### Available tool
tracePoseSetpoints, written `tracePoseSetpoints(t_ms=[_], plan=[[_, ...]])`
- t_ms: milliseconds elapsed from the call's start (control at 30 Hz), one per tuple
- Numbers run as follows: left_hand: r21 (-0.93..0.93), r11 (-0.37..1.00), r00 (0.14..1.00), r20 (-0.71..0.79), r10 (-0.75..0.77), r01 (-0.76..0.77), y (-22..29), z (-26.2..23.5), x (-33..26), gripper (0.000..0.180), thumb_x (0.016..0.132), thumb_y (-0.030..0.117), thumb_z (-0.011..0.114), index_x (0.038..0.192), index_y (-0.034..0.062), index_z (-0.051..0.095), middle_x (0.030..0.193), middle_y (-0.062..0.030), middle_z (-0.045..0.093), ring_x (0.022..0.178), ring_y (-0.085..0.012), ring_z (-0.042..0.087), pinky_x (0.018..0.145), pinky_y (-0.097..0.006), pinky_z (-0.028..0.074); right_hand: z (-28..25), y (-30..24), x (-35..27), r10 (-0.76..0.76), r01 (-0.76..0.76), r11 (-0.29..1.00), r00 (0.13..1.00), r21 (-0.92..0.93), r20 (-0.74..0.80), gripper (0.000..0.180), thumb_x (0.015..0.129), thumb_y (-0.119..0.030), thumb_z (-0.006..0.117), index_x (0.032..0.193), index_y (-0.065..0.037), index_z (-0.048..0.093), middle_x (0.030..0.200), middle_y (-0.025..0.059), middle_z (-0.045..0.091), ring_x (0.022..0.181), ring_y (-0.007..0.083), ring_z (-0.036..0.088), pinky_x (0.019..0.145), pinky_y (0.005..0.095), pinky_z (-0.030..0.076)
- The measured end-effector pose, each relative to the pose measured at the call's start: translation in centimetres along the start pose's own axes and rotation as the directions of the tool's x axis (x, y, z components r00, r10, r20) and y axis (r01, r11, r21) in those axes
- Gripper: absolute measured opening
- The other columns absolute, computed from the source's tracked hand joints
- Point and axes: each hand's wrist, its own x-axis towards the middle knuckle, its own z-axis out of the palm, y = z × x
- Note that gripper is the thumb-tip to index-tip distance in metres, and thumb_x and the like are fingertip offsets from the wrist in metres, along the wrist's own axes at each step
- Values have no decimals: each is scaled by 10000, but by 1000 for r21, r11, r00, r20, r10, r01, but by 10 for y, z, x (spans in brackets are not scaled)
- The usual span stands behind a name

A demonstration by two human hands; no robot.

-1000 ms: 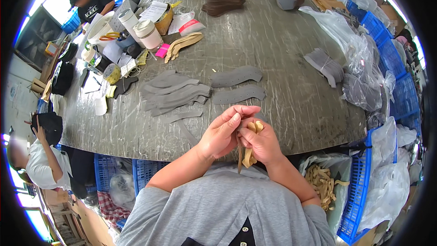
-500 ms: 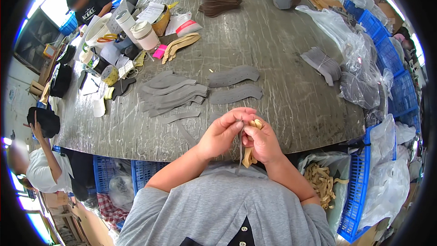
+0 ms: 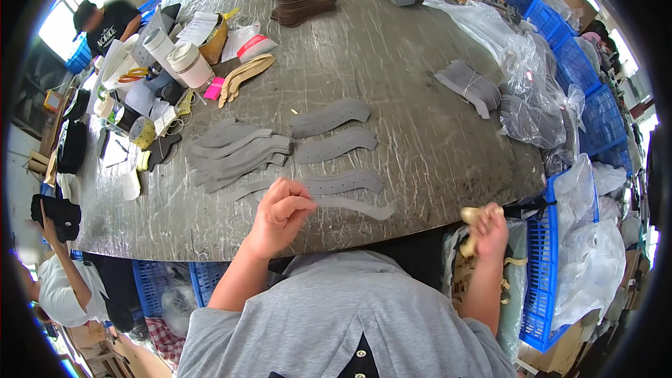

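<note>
My left hand [image 3: 280, 211] is closed at the near table edge, thumb and fingers pinching one end of a narrow grey strip [image 3: 364, 206] that reaches out to the right, slightly blurred. Off to the right, past the table edge, my right hand [image 3: 488, 229] is wrapped round some curved tan strips [image 3: 470, 215]. Beyond the left hand lie separate curved grey pieces with small holes: a near one [image 3: 344, 182], a middle one [image 3: 336, 145] and a far one [image 3: 330, 117]. Left of them is an overlapping pile of grey pieces [image 3: 238, 150].
White containers [image 3: 187, 64], curved tan pieces [image 3: 246, 77] and a tape roll [image 3: 142, 132] stand at the left. Brown pieces [image 3: 303, 3] are stacked at the back. A tied grey bundle [image 3: 467, 86] lies right, near plastic bags and blue crates [image 3: 549, 276]. Other people sit around the table.
My hands have parted from close together before my chest. The left went left with the grey strip, the right far right with the tan strips. The whole view has shifted slightly.
</note>
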Motion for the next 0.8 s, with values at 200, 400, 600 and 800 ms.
tracePoseSetpoints(t_ms=[200, 400, 600, 800], plan=[[-64, 979, 981, 29, -192, 194, -4, 11, 0, 141, 742, -72, 719, 838, 21, 674, 813, -76, 640, 718, -215, 614, 623, -302, 490, -169, 17, -79, -273, -235, -526, 957, -817, -99, 78, 897, -93, 570, 931, -23, 565, 709, 57, 607, 631, 148, 591, 550, 276, 462], [-50, 950, 951, 12, -309, 309, 5, 12, 6, 84, 778, -58, 706, 842, -10, 679, 812, -91, 656, 710, -178, 628, 633, -278, 503, 47, 49, -18, -642, 247, 67, 752, -967, 148, 93, 897, -103, 645, 884, -13, 624, 772, 60, 608, 685, 130, 560, 630, 281, 467], [-35, 929, 929, -19, -370, 369, 7, 8, 4, 78, 786, -21, 719, 855, 3, 693, 787, -73, 670, 707, -136, 620, 635, -250, 488, 133, 104, 21, -160, 393, 627, 910, -673, 382, 242, 828, -82, 748, 992, -17, 582, 825, 2, 570, 683, 65, 532, 638, 214, 445], [-191, 699, 688, -130, -714, 689, -10, 7, -2, 100, 809, 53, 722, 893, 3, 700, 740, -9, 670, 660, -55, 571, 622, -223, 466, 152, 118, 52, -27, 251, 603, 955, -757, 295, 65, 899, -38, 657, 871, -13, 603, 747, -21, 585, 683, 41, 532, 625, 212, 445]])
